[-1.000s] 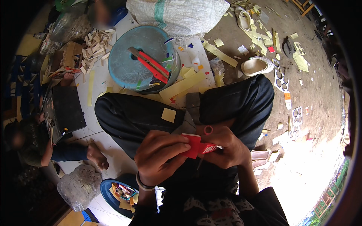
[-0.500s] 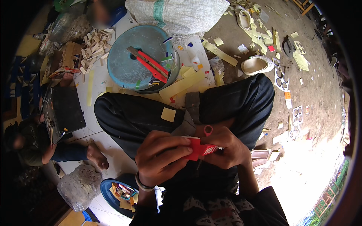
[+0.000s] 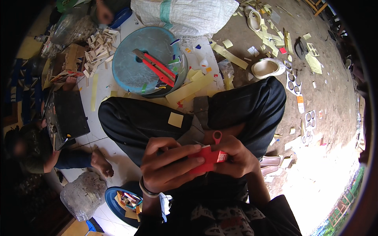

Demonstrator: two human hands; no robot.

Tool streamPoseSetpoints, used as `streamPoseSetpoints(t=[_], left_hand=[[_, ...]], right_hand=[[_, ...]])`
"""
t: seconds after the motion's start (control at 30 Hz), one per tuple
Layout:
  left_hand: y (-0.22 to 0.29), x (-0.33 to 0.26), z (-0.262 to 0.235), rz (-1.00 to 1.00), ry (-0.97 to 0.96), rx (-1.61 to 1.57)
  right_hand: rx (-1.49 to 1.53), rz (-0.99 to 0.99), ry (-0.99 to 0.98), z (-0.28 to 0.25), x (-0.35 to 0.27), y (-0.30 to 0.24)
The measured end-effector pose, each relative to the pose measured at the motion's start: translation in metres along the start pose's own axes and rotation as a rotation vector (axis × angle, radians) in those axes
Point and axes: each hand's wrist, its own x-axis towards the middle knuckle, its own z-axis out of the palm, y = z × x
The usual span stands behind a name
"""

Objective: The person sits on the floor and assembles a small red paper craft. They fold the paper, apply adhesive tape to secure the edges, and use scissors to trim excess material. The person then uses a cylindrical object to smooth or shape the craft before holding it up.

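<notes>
Above my lap both hands are closed around a flat red piece (image 3: 202,167) with a small white-printed part near its right end; it looks like card or sticker sheet. My left hand (image 3: 167,161), with a bracelet on the wrist, grips it between thumb and fingers. My right hand (image 3: 235,159) pinches its right end. A pinkish-red ring (image 3: 217,137), like a scissors handle, sticks up from the right hand; the rest of the scissors is mostly hidden. On my left thigh lies a yellow paper square (image 3: 175,120).
Ahead, a red utility knife (image 3: 157,70) rests on a round blue tub (image 3: 126,51). Wooden blocks (image 3: 98,49) are heaped to its left. At left sits another person (image 3: 31,149) by a black box (image 3: 71,112). A blue basin (image 3: 112,192) holds scraps. Shoes (image 3: 268,68) and paper litter the right.
The red piece has turned in my hands, so its broad red face shows more and its printed part less. At the upper left another person's hand has shifted slightly.
</notes>
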Motion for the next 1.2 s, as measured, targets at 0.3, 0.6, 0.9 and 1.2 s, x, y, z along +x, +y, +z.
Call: streamPoseSetpoints(t=[0.3, 0.6, 0.9, 1.2], left_hand=[[0.008, 0.000, 0.007, -0.015, 0.079, 0.046], [0.017, 0.004, 0.013, 0.086, 0.117, 0.120], [0.028, 0.006, 0.011, 0.063, 0.233, 0.108], [0.037, 0.009, 0.028, -0.192, 0.330, -0.043]], right_hand=[[0.241, 0.029, -0.022, 0.002, -0.007, 0.024], [0.502, 0.240, -0.030, 0.007, -0.019, 0.021], [0.825, 0.267, -0.205, 0.008, -0.007, 0.022], [0.487, 0.061, 0.027, 0.019, 0.000, 0.007]])
